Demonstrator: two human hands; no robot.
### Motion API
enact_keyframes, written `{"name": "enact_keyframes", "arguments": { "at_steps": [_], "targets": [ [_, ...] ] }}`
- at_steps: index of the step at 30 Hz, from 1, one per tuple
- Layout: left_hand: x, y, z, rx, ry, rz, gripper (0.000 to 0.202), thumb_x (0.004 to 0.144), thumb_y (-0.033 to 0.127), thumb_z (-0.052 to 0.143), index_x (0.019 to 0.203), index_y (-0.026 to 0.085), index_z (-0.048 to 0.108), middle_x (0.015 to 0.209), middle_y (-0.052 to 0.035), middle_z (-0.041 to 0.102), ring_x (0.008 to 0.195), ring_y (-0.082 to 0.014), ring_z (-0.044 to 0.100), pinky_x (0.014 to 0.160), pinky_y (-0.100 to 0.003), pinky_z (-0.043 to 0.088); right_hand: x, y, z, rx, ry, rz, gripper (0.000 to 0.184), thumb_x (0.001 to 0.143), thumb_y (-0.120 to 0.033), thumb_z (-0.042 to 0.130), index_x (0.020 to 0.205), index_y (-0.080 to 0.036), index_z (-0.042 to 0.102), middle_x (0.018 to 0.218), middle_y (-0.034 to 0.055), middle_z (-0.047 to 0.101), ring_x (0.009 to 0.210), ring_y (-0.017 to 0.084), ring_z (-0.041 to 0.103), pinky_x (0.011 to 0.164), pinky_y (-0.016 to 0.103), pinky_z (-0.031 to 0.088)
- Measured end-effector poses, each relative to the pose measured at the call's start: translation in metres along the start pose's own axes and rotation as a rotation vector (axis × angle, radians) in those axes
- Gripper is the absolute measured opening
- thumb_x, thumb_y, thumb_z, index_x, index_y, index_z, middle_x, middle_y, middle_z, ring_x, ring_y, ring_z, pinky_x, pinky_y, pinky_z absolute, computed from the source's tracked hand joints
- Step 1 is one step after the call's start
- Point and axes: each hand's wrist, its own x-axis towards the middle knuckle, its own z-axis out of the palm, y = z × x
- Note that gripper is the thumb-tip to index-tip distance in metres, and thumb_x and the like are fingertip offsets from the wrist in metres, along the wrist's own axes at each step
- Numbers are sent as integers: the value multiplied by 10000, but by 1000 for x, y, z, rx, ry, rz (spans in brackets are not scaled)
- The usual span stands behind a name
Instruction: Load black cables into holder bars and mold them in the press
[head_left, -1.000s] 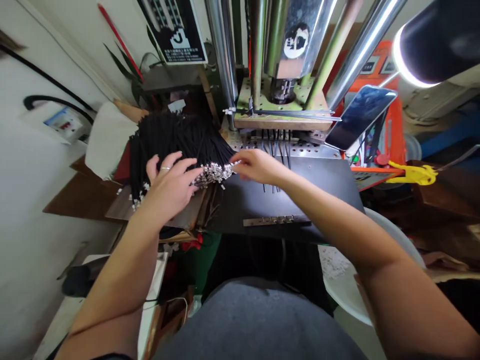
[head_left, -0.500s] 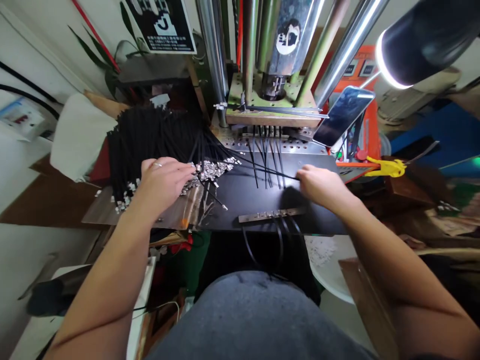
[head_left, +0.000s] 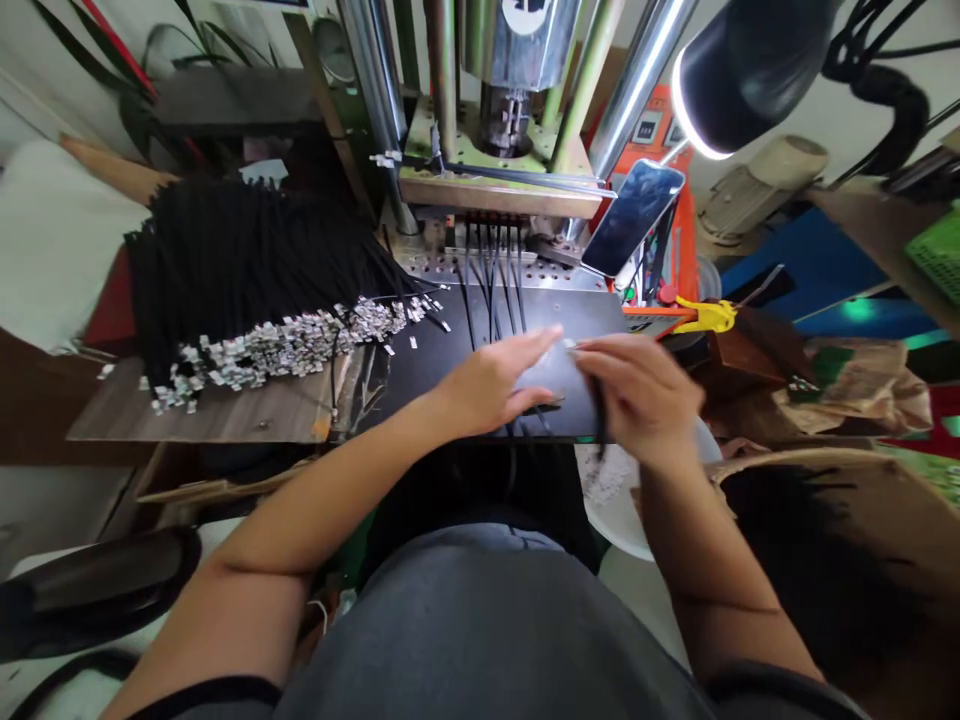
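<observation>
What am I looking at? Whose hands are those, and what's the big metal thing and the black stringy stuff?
These are one person's bare hands, seen from a camera worn on their head, looking down. The right hand pinches a black cable, a bit blurry; the left hand is open beside it. The big metal thing is a machine, behind a dark tabletop. Several cables stick out of it. A pile of cables with pale ends lies on the left.

No lettering is legible; the upper frame edge crops the white sticker [head_left: 525,13] on the metal cylinder [head_left: 517,62].
</observation>
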Motion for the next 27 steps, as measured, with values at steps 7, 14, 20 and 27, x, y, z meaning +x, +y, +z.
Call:
{"name": "enact_keyframes", "arguments": {
  "at_steps": [7,14,20,27],
  "targets": [
    [-6,3,11,-191,176,-195,436,884,251,677,1307,179,600,1151,-66,700,903,-141,687,804,-243,575,2,-22,46,170,28,-63,334,919,-37,507,1104,-245,692,1020,53,716,910,169,674,805,344,585],
    [-44,-3,-9,-32,185,-201,264,950,168,567,1171,227,700,1053,-34,736,925,-138,696,862,-267,563,-17,-11,47,131,-91,191,253,968,-188,503,1050,-304,712,1044,19,742,974,196,695,893,386,592],
    [-77,-9,4,-97,181,-299,226,930,124,552,1045,226,719,1075,-63,692,978,-152,665,868,-313,552,-46,14,52,248,-212,424,131,946,-258,567,882,-251,681,954,27,747,903,197,715,856,358,591],
    [-68,-4,11,-201,47,-464,196,792,56,614,929,196,625,855,18,709,758,-112,677,723,-220,530,-46,9,52,178,-374,237,230,935,-112,469,905,-216,672,965,60,733,943,205,685,838,371,565]
  ]
}}
